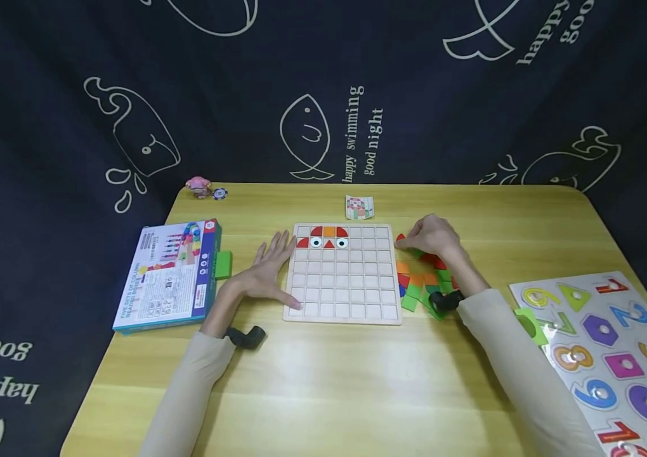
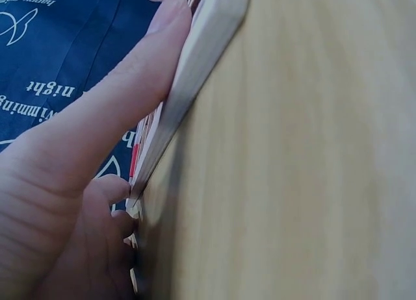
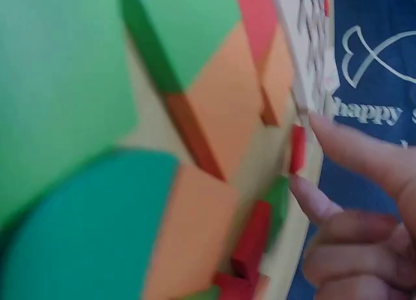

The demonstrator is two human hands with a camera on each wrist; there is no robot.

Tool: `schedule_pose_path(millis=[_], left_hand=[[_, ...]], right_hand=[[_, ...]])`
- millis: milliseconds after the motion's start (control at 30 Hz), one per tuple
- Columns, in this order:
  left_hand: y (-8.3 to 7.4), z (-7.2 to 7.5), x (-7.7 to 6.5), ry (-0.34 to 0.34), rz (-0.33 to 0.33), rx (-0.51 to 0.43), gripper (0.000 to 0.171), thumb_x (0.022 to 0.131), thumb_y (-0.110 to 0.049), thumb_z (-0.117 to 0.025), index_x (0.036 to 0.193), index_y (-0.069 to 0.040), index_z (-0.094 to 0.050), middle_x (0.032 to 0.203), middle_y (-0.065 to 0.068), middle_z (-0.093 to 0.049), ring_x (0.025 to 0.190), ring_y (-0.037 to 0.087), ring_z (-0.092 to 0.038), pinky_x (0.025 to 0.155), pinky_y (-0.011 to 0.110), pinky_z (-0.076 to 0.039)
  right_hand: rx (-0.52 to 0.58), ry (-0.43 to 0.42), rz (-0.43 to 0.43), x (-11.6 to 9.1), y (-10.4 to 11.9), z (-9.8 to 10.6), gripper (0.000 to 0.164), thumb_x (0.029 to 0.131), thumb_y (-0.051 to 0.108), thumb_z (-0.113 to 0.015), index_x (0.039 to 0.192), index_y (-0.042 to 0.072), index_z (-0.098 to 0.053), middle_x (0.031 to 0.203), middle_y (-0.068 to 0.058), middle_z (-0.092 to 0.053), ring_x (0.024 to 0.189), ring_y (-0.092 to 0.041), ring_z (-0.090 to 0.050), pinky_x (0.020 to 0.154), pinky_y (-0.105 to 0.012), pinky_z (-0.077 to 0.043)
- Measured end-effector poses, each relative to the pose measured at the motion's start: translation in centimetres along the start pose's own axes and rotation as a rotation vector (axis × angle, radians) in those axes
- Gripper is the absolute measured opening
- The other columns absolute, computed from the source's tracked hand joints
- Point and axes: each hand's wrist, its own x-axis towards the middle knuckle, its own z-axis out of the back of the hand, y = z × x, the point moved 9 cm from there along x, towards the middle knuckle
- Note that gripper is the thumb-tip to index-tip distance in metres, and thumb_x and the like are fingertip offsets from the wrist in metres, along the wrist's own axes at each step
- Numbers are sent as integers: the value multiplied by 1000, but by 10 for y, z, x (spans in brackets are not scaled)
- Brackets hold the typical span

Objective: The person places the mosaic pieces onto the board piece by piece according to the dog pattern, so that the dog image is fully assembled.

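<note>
A wooden grid board [image 1: 343, 277] lies mid-table, with red, orange and eye-patterned tiles [image 1: 329, 237] in its upper left cells. My left hand [image 1: 261, 274] spreads its fingers along the board's left edge; the thumb [image 2: 123, 99] rests at the near left corner. Beside the board's upper right side, my right hand [image 1: 433, 236] pinches a small red tile [image 3: 298, 148] between thumb and forefinger, its other fingers curled. Under and before that hand lies a loose pile of green, orange, red and blue tiles [image 1: 413, 289], partly hidden by the hand and wrist.
A small picture card [image 1: 359, 207] lies behind the board. At left are a boxed toy set [image 1: 166, 276], a green block [image 1: 223, 264], a pink figurine [image 1: 198, 186] and a round chip [image 1: 219, 193]. A number-and-shape puzzle board [image 1: 586, 317] lies at right, partly under the right sleeve.
</note>
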Motion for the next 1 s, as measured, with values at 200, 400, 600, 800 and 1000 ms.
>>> schedule_pose_path(millis=[200, 400, 600, 800, 1000], left_hand=[[-1, -3, 2, -2, -2, 3, 144, 56, -67, -82, 155, -16, 10, 161, 10, 23, 149, 29, 23, 120, 56, 14], [0, -4, 2, 4, 4, -1, 144, 56, -68, -81, 155, -17, 10, 161, 9, 24, 149, 27, 24, 120, 55, 14], [0, -2, 0, 5, 3, -15, 144, 57, -66, -82, 155, -15, 10, 161, 11, 23, 148, 29, 24, 120, 56, 14], [1, -1, -1, 3, 9, -11, 144, 57, -67, -81, 155, -16, 10, 161, 11, 23, 149, 28, 24, 120, 56, 14], [3, -3, 2, 1, -2, -3, 144, 57, -68, -81, 155, -17, 11, 161, 10, 24, 149, 28, 24, 120, 57, 14]], right_hand=[[97, 105, 69, 3, 2, -9, 39, 77, 22, -81, 113, 12, -66, 70, -1, -47, 68, -21, -43, 57, -27, -34], [124, 113, 47, 4, -8, -10, 31, 79, 20, -80, 106, 9, -70, 113, -11, -55, 93, -26, -44, 69, -29, -39], [160, 98, 47, 5, -17, -8, 36, 75, 24, -83, 104, 9, -68, 85, -6, -54, 73, -23, -45, 61, -29, -37], [145, 59, 84, 6, -17, -9, 35, 77, 28, -81, 102, 9, -66, 53, 4, -37, 51, -18, -39, 51, -29, -33], [61, -10, 121, 1, -12, -3, 31, 83, 30, -76, 103, 9, -66, 54, 2, -40, 51, -18, -41, 49, -28, -32]])
